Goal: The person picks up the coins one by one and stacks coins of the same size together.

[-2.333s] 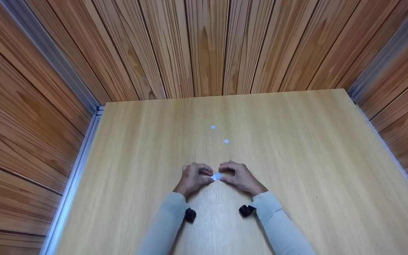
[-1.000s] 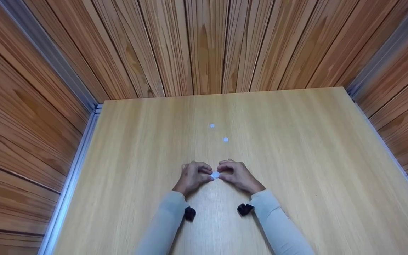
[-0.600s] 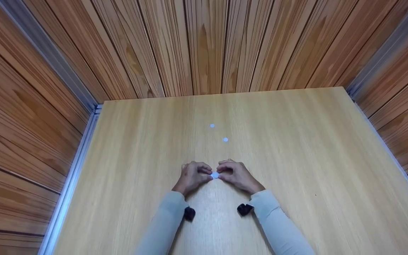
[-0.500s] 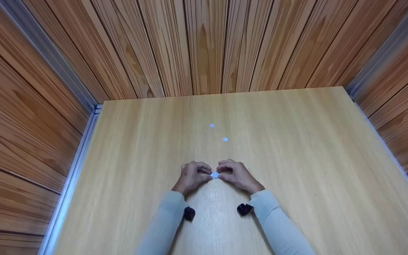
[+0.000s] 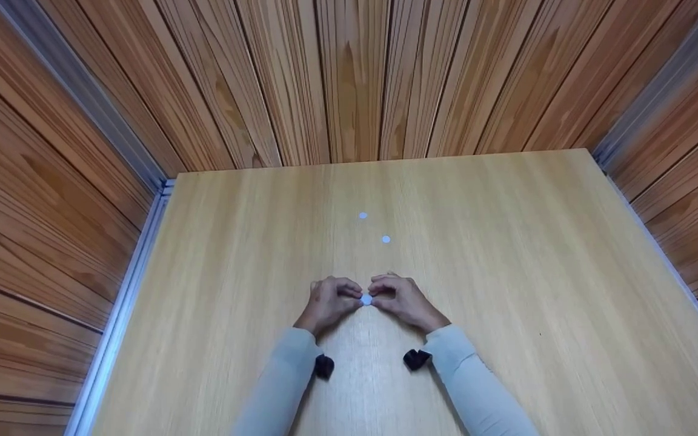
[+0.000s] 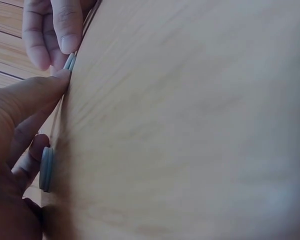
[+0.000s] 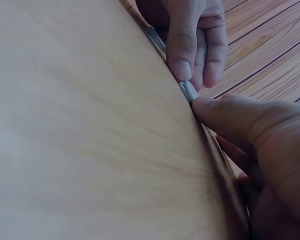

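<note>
A small, thin white disc lies between the fingertips of both hands on the table. From the wrists its edge shows two thin layers, one on the other. My left hand holds it from the left, the thumb at its rim. Opposite, my right hand has curled fingers and its thumb against the other side. Another flat disc, also with a layered edge, lies under my left hand, hidden from above. Both hands rest low, close over the wood.
Two more white discs lie farther back, one at the far middle and one nearer, slightly right. Wooden plank walls enclose the table, with metal rails along its sides. Small black devices sit at the wrists.
At first two white pieces overlapped side by side between my hands; now they line up as one round shape. My right hand has shifted slightly left. The far discs stay put.
</note>
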{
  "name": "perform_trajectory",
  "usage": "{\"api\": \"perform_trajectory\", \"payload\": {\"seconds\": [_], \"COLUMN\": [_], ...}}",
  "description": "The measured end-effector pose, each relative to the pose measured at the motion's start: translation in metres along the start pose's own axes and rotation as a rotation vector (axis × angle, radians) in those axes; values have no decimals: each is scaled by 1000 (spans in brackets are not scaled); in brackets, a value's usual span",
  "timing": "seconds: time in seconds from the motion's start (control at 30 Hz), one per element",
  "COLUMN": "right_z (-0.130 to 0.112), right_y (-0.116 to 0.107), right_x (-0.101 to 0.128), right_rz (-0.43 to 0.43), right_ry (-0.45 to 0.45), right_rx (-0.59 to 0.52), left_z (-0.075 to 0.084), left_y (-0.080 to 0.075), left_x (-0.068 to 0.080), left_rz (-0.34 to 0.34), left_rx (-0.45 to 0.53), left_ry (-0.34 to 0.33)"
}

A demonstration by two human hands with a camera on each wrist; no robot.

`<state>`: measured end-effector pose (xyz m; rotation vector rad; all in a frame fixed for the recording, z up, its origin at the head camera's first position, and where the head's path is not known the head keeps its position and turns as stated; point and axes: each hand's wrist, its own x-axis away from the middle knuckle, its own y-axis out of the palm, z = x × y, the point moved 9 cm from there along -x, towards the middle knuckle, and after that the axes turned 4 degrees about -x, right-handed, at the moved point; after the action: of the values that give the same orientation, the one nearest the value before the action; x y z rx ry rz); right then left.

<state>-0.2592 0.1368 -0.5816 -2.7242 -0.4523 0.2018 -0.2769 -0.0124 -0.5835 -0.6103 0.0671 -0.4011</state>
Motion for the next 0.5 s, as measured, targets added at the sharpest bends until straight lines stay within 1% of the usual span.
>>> {"api": "perform_trajectory", "payload": {"seconds": [0.13, 0.3, 0.5], "right_z": [0, 0, 1], "right_y": [0, 0, 1], "right_x": [1, 0, -1], "right_rz": [-5, -9, -11], "right_ry": [-4, -7, 3], "right_rx": [14, 30, 14], "left_z": [0, 1, 2], "left_y": [1, 0, -1], "left_x": [0, -1, 2], "left_rz": [2, 8, 42], "left_rx": [8, -26, -23], "left_ry": [0, 13, 50]}}
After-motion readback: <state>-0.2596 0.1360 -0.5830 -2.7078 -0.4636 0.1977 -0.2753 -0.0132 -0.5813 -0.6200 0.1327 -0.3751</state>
